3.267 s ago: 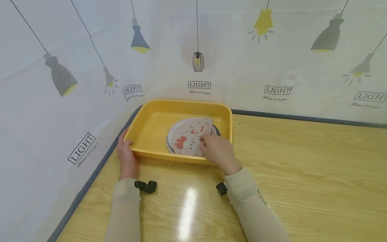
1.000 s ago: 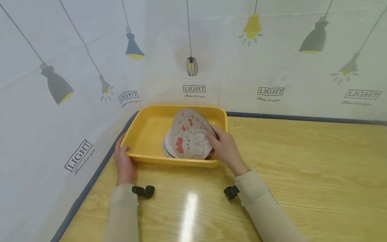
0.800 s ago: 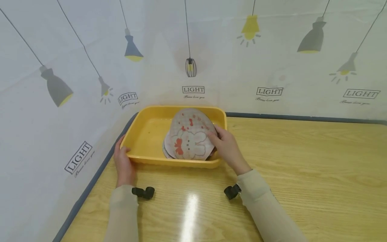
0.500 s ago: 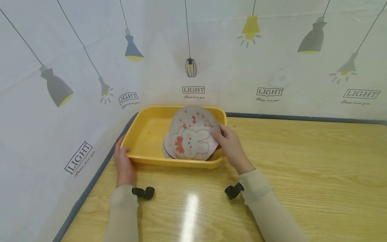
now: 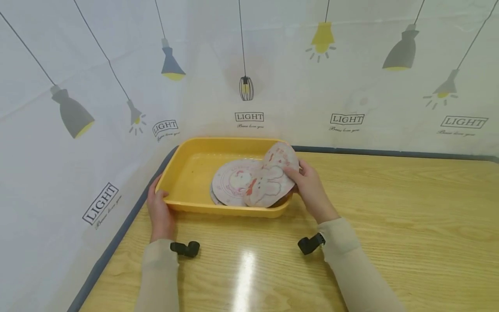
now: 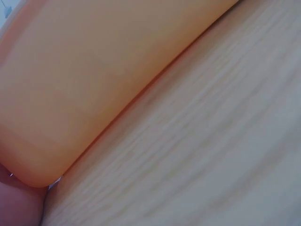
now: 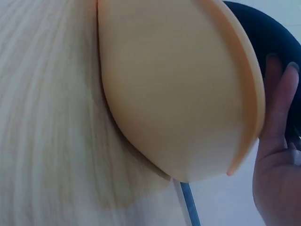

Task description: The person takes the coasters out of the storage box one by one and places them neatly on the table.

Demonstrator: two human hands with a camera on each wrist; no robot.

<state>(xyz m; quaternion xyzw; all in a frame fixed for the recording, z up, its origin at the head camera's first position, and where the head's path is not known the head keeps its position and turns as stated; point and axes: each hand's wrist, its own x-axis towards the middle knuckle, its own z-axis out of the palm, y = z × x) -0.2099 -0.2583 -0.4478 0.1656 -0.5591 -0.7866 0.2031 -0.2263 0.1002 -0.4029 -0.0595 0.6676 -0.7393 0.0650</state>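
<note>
In the head view my right hand (image 5: 312,187) pinches a round bunny-print mat (image 5: 270,182) by its right edge, thumb on the printed face. The mat is tilted up over the right end of the yellow tray (image 5: 187,204). Its dark underside (image 7: 263,35) shows in the right wrist view, with fingers (image 7: 280,94) against it. Below it, a second round mat with a pink print (image 5: 228,184) lies in the tray on top of at least one more. My left hand (image 5: 160,212) grips the tray's left front corner, thumb over the rim and fingers outside.
The tray stands on a wood-grain table (image 5: 390,216), its back near the white wall covering (image 5: 210,95) printed with lamps. A dark strip (image 5: 351,151) runs along the table's back edge. Black wrist cameras (image 5: 186,248) sit on both forearms.
My right hand has taken hold of the bunny mat, raised it and drawn it right, tilting it. The pink-print mat beneath is now uncovered. The left hand keeps its grip on the tray.
</note>
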